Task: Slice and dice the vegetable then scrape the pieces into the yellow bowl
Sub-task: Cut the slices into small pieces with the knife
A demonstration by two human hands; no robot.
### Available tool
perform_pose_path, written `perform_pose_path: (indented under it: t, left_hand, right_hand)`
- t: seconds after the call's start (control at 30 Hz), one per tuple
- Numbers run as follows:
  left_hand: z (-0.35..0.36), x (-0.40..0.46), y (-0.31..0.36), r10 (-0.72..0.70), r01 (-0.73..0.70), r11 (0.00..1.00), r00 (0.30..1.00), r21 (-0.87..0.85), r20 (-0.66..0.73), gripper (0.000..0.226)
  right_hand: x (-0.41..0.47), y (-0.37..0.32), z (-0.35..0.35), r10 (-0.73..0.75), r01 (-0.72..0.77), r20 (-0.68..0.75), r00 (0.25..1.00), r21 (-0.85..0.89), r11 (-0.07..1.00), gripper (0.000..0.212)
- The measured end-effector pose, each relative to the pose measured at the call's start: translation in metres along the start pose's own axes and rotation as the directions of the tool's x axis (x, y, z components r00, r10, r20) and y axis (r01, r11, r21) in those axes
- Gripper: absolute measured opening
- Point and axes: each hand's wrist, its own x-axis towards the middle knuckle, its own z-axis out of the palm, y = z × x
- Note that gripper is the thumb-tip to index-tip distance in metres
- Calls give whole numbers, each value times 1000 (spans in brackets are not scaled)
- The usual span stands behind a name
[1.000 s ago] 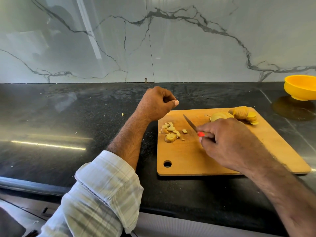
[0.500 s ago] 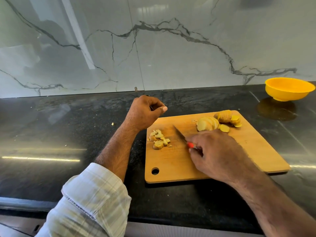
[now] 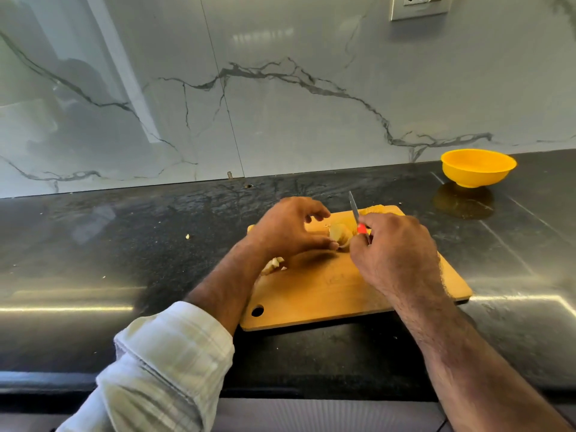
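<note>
A wooden cutting board lay near the front edge of a black counter, with bare counter stretching toward 9 o'clock and a marble-veined backsplash closing off 12 o'clock. A faint stamp on the board could not be read. The pale yellow vegetable, partly sliced, sat at the board's centre, diced bits at 9 o'clock. The left hand curved loosely over it, thumb touching. The right hand gripped a red-handled knife, blade raised. The yellow bowl stood well apart at 2 o'clock.
</note>
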Motion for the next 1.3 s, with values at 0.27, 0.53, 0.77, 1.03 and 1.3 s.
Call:
perform_pose_path:
  t: [0.27,0.53,0.77,1.03,1.3]
  left_hand:
    - [10,7,8,11,-9,999,999,-40,44,48]
    - [10,6,-6,16,-16,994,1000,-112,5,47]
    - [9,5,-7,63,-64,991,998,-121,-11,45]
    - [13,7,-7,20,-33,979,998,-203,-67,30]
    - [13,6,-9,-8,-10,975,997,-222,-81,24]
  right_hand:
    - [0,-2,0,34,-34,-1,999,-45,998,30]
    - [-2,-5,2,1,0,4,1000,-37,999,38]
    - [-2,-5,3,-10,11,12,1000,-38,999,36]
    - [-2,-4,3,-32,32,14,999,-24,999,38]
    - [-3,-6,2,-34,35,40,999,-31,999,33]
